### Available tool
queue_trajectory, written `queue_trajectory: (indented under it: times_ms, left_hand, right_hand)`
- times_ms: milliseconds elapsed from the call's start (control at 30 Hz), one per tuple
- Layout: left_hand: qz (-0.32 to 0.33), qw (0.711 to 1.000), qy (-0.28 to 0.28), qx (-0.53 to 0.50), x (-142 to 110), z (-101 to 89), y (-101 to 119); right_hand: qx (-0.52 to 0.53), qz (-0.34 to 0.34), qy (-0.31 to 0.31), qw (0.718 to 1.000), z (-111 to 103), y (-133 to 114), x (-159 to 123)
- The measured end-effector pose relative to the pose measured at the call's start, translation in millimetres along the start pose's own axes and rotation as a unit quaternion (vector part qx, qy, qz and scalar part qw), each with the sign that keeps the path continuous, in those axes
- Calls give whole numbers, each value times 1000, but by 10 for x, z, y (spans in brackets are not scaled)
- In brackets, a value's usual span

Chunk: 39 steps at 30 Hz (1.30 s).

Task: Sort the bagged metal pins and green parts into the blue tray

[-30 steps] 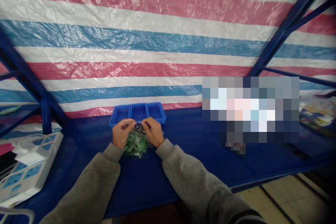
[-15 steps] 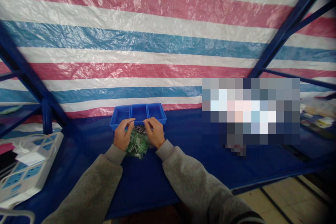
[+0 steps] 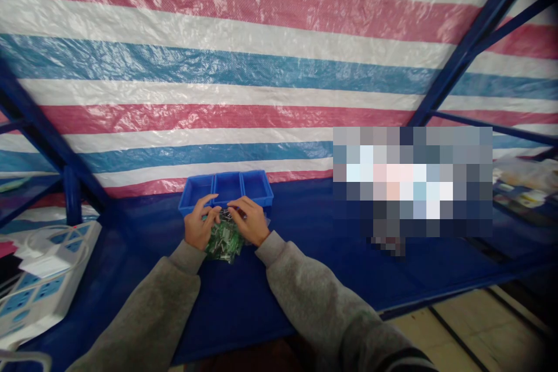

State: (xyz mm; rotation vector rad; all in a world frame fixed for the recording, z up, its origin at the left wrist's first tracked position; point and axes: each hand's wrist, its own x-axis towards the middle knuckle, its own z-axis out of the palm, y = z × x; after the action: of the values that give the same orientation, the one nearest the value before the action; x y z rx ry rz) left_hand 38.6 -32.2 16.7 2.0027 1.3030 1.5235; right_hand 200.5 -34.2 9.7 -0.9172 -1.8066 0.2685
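The green pile (image 3: 226, 240) is lying on the table (image 3: 244, 308), with metal bits (image 3: 226, 215) crowding its far side, toward the tray (image 3: 228, 182) by the far edge. The left hand (image 3: 199, 225) is spreading forefinger from thumb; the right hand (image 3: 254, 221) is bunching narrowly; whether either is holding anything, I cannot tell. Thin bits could be slipping from a loose pinch; a nudging palm could be scattering the pile.

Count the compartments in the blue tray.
3, side by side in the blue tray: a left compartment, a middle compartment and a right compartment. Fingers overlap the tray's front edge, but no further compartment appears hidden.
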Motion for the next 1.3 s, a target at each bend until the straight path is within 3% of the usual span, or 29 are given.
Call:
queue_trajectory:
  times_ms: [133,367,600,833,1133,1300]
  left_hand:
    - [-7,999,-9,-30,-7,7,12]
    - [-17,999,-27,-35,-16,3,13]
    - [-22,993,57,-102,41,58,-52]
    - [-75,984,32,-157,77,59,-44]
    - [-51,976,31,-209,61,77,94]
    - [-29,989,33,-143,48,66,79]
  right_hand:
    - [-2,-12,-32,999,11,0,-11]
    - [3,-19,-31,999,29,16,-14]
    - [14,1,34,999,15,13,-1]
    - [26,11,62,998,23,22,-4]
    - [-19,21,38,999,56,55,-12]
    - [-22,32,54,998,50,65,-12]
